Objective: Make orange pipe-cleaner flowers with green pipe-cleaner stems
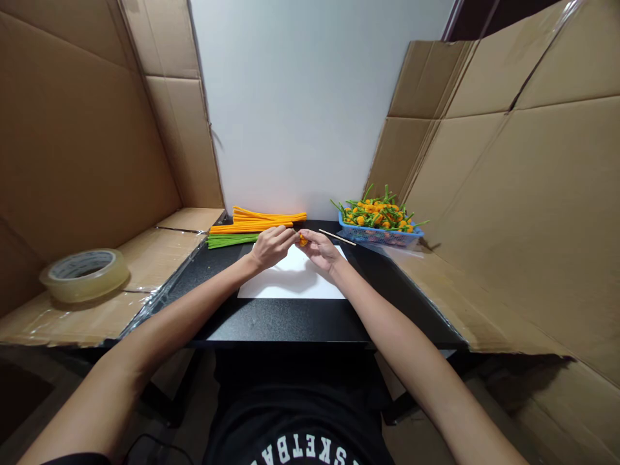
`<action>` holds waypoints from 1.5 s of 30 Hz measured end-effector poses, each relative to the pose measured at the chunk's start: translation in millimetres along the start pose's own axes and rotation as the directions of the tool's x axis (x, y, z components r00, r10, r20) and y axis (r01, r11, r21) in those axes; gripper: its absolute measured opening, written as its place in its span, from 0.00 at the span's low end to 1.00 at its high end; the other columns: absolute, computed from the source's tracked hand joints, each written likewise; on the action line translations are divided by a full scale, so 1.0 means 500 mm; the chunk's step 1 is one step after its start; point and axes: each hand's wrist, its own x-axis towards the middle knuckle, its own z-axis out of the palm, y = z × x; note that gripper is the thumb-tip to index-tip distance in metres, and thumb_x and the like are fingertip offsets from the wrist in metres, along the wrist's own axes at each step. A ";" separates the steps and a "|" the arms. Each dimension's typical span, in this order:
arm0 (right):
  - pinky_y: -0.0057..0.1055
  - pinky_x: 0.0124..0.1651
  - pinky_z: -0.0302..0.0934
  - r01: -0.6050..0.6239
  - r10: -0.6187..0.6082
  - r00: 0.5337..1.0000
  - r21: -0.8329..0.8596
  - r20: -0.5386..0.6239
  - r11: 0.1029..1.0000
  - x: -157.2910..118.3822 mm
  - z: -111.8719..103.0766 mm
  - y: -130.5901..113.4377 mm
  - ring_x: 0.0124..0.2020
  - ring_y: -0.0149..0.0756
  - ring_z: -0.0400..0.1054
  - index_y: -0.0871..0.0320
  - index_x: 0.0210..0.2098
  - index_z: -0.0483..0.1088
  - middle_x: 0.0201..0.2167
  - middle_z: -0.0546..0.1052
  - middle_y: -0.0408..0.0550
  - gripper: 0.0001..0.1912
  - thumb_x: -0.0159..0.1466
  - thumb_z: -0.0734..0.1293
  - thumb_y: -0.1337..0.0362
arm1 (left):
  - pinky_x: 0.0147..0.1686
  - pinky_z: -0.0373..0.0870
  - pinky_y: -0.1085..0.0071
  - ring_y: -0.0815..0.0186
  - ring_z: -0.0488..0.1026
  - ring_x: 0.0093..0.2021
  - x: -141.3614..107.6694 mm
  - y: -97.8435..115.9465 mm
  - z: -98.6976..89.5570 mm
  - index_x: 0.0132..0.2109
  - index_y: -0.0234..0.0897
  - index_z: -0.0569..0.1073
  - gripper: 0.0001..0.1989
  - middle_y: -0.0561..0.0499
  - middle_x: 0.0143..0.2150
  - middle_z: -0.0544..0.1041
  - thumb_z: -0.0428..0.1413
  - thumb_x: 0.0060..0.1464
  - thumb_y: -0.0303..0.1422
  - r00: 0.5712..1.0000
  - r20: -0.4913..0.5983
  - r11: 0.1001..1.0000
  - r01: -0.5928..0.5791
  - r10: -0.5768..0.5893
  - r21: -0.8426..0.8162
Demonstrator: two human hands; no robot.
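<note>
Over a white sheet of paper (pixel 285 284), my two hands meet at a small curled orange pipe cleaner (pixel 303 239). My right hand (pixel 322 250) pinches it between thumb and fingers. Closed fingers of my left hand (pixel 272 247) grip at its left side; just what lies under those fingertips is hidden. Left of the hands lie bundles of orange pipe cleaners (pixel 252 227) and green pipe cleaners (pixel 227 241). A thin pale stick (pixel 338 237) rests just beyond my right hand.
At the back right stands a blue mesh basket (pixel 382 236) heaped with orange pipe cleaner pieces on green stems (pixel 375 212). A roll of clear tape (pixel 84 276) sits on cardboard at left. Cardboard walls (pixel 523 187) flank the black table (pixel 285 323) on both sides.
</note>
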 end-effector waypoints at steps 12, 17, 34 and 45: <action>0.35 0.46 0.72 0.084 -0.093 0.988 -0.072 -0.122 0.994 0.008 -0.016 0.020 0.34 0.35 0.73 0.56 0.28 0.75 0.29 0.78 0.45 0.12 0.47 0.79 0.62 | 0.38 0.65 0.64 0.61 0.73 0.41 0.000 0.011 0.011 0.47 0.35 0.76 0.18 0.44 0.39 0.78 0.41 0.69 0.26 0.993 0.120 0.989 -0.031 0.014 0.141; 0.34 0.41 0.70 0.077 -0.105 0.980 -0.167 -0.166 0.983 0.012 -0.041 0.025 0.32 0.34 0.72 0.57 0.27 0.75 0.28 0.78 0.46 0.17 0.42 0.81 0.59 | 0.36 0.66 0.64 0.58 0.75 0.43 -0.003 0.041 0.028 0.50 0.32 0.74 0.14 0.42 0.42 0.77 0.45 0.67 0.24 0.976 0.217 0.983 -0.013 -0.028 0.183; 0.26 0.18 0.38 -0.068 -0.029 0.981 -0.481 -0.191 0.874 0.004 -0.035 0.050 0.14 0.24 0.45 0.53 0.20 0.55 0.13 0.54 0.33 0.31 0.49 0.72 0.36 | 0.32 0.70 0.65 0.56 0.78 0.43 0.008 0.106 0.025 0.51 0.29 0.73 0.13 0.39 0.42 0.79 0.46 0.66 0.23 0.893 0.422 0.986 0.110 -0.154 0.126; 0.30 0.28 0.42 0.130 -0.382 0.922 -0.871 -0.070 0.473 0.016 -0.048 0.035 0.23 0.29 0.47 0.54 0.16 0.50 0.16 0.52 0.38 0.28 0.59 0.61 0.41 | 0.34 0.73 0.64 0.55 0.80 0.38 0.018 0.090 0.020 0.46 0.28 0.73 0.10 0.40 0.36 0.79 0.47 0.65 0.21 0.871 0.481 0.995 0.069 -0.094 0.070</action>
